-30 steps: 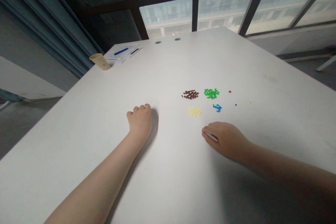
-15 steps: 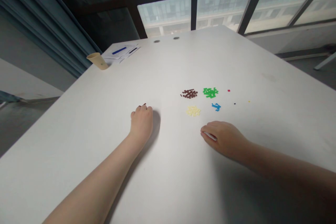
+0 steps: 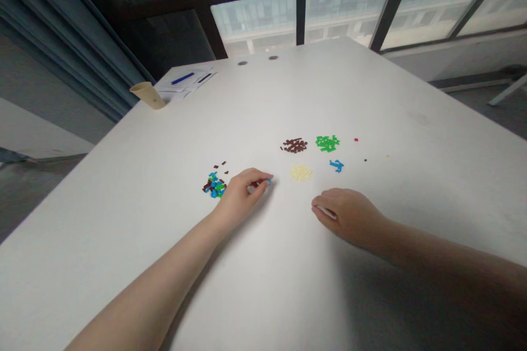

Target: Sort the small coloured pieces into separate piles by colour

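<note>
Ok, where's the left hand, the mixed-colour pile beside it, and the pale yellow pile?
left hand [image 3: 239,197]: head view, back of the hand
mixed-colour pile [image 3: 213,185]: head view, middle of the pile
pale yellow pile [image 3: 300,172]: head view, middle of the pile

Left hand [image 3: 237,200], pinched blue piece [image 3: 268,180], mixed pile [image 3: 213,185]

White table [image 3: 123,219], 5 small piles of colored pieces [image 3: 294,145], paper cup [image 3: 147,95], papers [image 3: 185,81]

Passable: white tabletop [image 3: 263,279] below both hands; gap between left hand [image 3: 237,198] and right hand [image 3: 348,216]. Obstacles: cream pile of small plastic pieces [image 3: 300,172] at gap's far end; brown pile [image 3: 294,145], green pile [image 3: 328,143], blue cluster [image 3: 336,165] beyond; mixed brown-blue-green pile [image 3: 213,184] just beside left hand. Far corner: tan paper cup [image 3: 148,95], white papers [image 3: 185,79].
</note>
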Motion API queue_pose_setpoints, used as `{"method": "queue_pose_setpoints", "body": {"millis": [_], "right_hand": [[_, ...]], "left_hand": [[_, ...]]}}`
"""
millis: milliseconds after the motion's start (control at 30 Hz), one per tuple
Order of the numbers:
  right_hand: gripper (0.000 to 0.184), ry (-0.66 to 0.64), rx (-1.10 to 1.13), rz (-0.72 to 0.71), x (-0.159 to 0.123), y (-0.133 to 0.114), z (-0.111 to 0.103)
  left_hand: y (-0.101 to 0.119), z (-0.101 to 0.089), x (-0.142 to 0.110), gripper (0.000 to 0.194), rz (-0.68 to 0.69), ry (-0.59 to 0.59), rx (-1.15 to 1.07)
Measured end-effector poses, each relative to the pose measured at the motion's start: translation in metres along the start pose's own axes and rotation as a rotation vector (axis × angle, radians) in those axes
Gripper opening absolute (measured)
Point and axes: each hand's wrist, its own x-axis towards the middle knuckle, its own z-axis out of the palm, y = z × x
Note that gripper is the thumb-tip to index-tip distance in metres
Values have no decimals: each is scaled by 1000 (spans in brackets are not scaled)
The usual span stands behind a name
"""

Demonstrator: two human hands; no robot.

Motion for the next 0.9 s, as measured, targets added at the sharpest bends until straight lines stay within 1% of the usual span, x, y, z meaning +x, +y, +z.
{"method": "queue_pose_setpoints", "body": {"millis": [67, 133, 200, 267, 433, 733, 833, 900], "right_hand": [[23, -8, -1, -2, 0, 0, 0], [23, -12, 1, -2, 0, 0, 0], [23, -15, 8, -2, 0, -1, 1], [23, -16, 18, -3, 0, -1, 1], [21, -14, 51, 2, 0, -1, 1], [21, -3, 62, -2, 0, -2, 0], [24, 33, 97, -45, -2, -2, -2], [24, 93, 134, -96, -3, -3, -2]], "left_hand": [[4, 10, -3, 23, -90, -78, -334], [8, 18, -7, 22, -163, -138, -592], [11, 23, -10, 20, -189, -172, -744], [13, 26, -13, 19, -198, -185, -828], [17, 27, -17, 15, -200, -229, -911], [19, 28, -19, 15, -218, -261, -904], [20, 28, -19, 14, -217, -266, -894], [21, 28, -19, 13, -218, -272, -877]]}}
